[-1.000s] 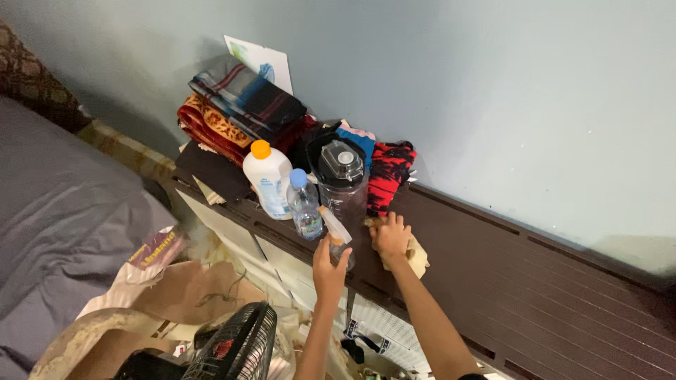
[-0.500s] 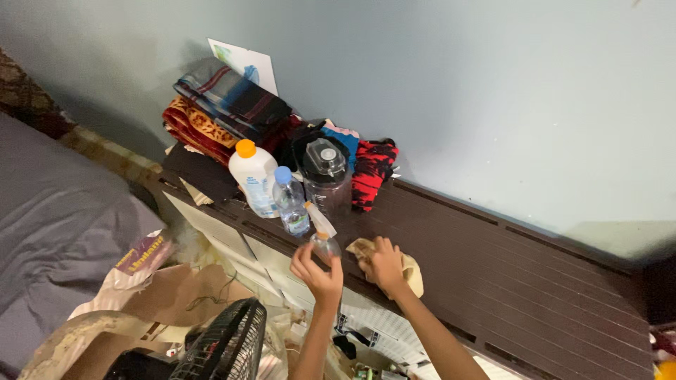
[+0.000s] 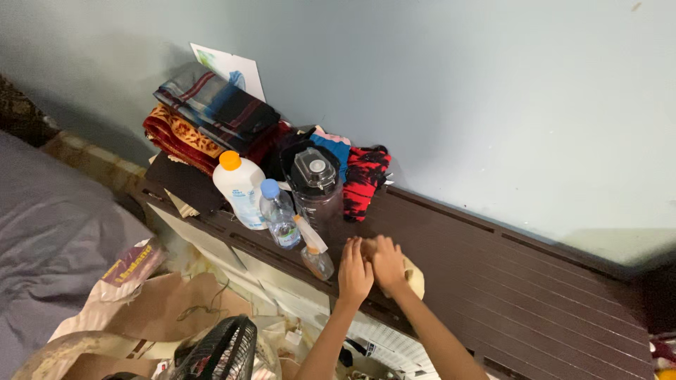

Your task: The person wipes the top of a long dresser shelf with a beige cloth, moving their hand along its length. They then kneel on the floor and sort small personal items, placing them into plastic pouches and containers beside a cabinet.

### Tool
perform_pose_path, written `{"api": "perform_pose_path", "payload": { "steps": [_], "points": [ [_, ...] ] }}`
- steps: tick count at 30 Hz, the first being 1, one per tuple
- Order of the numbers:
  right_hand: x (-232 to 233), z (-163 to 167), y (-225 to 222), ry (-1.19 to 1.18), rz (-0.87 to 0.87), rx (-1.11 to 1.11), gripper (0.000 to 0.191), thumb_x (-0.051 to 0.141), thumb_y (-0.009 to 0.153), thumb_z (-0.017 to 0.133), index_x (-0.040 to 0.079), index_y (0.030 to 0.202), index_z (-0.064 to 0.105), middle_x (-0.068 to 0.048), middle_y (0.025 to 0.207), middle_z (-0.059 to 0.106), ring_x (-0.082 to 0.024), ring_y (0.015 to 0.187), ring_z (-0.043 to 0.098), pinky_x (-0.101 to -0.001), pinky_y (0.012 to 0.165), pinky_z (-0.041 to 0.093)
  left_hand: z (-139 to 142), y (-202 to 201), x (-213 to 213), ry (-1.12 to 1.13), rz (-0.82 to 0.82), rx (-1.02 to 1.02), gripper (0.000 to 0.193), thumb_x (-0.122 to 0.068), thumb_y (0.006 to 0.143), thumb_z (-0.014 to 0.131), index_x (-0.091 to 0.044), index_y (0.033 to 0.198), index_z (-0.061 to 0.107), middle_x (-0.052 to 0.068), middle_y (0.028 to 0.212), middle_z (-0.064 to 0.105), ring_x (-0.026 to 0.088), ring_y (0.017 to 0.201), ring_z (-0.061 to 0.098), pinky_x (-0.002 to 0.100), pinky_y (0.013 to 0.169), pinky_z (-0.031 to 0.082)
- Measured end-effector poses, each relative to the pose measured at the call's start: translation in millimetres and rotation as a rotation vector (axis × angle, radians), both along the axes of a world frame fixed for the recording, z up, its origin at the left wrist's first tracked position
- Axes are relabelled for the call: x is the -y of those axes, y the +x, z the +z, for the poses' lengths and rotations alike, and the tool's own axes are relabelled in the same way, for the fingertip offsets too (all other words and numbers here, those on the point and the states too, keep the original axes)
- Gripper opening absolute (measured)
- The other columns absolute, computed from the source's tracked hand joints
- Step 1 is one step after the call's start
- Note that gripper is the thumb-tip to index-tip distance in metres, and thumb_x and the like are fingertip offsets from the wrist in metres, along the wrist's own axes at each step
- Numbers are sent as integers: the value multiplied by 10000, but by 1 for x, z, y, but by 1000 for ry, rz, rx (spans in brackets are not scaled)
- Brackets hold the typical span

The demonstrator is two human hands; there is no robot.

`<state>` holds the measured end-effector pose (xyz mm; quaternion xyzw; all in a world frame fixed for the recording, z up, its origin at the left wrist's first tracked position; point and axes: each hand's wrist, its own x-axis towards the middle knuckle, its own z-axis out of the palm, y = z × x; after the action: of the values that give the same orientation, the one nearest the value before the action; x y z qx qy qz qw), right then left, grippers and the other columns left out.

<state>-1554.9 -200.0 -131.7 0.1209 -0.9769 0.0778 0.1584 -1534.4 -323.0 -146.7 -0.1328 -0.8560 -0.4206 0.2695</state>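
Both hands [image 3: 371, 262] together, pressed on yellow cloth [image 3: 414, 276] on desk [image 3: 535, 295]. Spray bottle [image 3: 315, 252] at 9 o'clock, close; advise wiping w/ care, away from it.

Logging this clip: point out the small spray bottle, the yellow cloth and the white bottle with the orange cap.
small spray bottle [image 3: 317, 259], head view, on its clear body.
yellow cloth [image 3: 415, 279], head view, on the edge showing past the hands.
white bottle [image 3: 239, 188], head view, on its white body.

The dark tabletop [image 3: 535, 295] is bare to the right of the hands, so there is lots of room there. To the left, a small spray bottle [image 3: 317, 255], a water bottle [image 3: 278, 212], a white bottle [image 3: 239, 186] and a dark jug [image 3: 317, 184] stand close together and block the way.
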Motion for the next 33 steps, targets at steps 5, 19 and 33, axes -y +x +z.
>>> {"api": "perform_pose_path", "payload": {
  "steps": [5, 19, 33],
  "points": [
    [-13, -9, -47, -77, -11, -45, 480, 329, 842, 679, 268, 1318, 697, -115, 1079, 565, -323, 1033, 544, -512, 826, 475, -16, -9, -2, -183, 66, 59, 611, -251, 1008, 525, 81, 1506, 399, 253, 1563, 403, 406, 1463, 378, 478, 1226, 299],
    [-20, -17, -166, -9, -301, -66, 420, 483, 896, 649, 293, 1269, 681, -94, 1216, 566, -303, 1156, 537, -524, 889, 488, -6, -25, 3, -426, -3, 299, 749, -349, 986, 500, 90, 1542, 258, 248, 1641, 214, 360, 1534, 165, 464, 1240, 92],
    [-2, 0, -204, -82, -617, -68, 380, 478, 914, 630, 238, 1204, 684, -103, 1174, 592, -325, 1154, 559, -526, 815, 512, -11, -33, 8, -427, 25, 246, 766, -355, 958, 531, 99, 1527, 293, 257, 1630, 254, 369, 1522, 210, 477, 1237, 109]
  ]
}}
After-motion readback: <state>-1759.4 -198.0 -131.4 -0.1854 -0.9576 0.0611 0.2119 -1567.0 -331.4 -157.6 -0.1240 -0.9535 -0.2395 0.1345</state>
